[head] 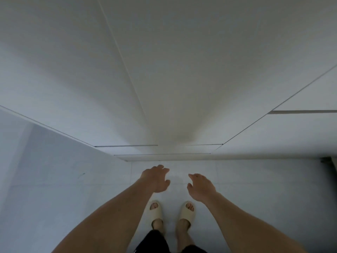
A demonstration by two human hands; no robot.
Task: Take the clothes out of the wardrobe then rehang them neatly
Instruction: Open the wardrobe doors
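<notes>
A person stands facing a closed white wardrobe (pixel 164 70), its flat doors filling the upper view. Both bare arms reach toward the wardrobe's base. The left hand (pixel 156 179) and the right hand (pixel 199 187) hover apart from the doors, each grip released, fingers loosely spread, holding nothing. Below the hands, two feet in cream slippers (pixel 156 209) stand on the pale floor (pixel 255 189). The clothes cannot be seen behind the closed doors.
</notes>
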